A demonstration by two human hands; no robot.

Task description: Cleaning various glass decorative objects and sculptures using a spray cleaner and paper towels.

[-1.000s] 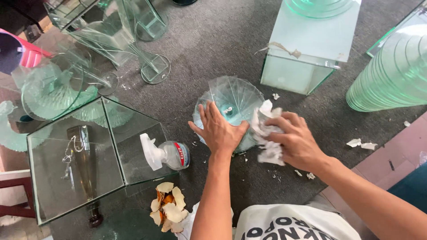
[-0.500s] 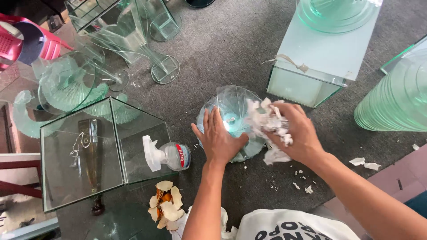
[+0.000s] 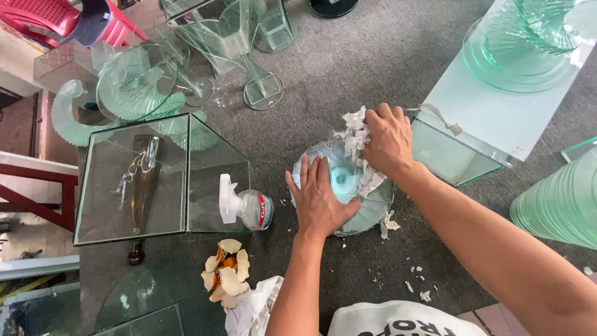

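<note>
left hand flat and spread on the round glass piece on the grey carpet, right hand gripping crumpled paper over it, edges probably sharp, so a slip risks a cut or a crack.

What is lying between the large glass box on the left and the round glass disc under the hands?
In the head view, a clear spray bottle with white trigger lies on its side between the glass box and round glass disc.
</note>
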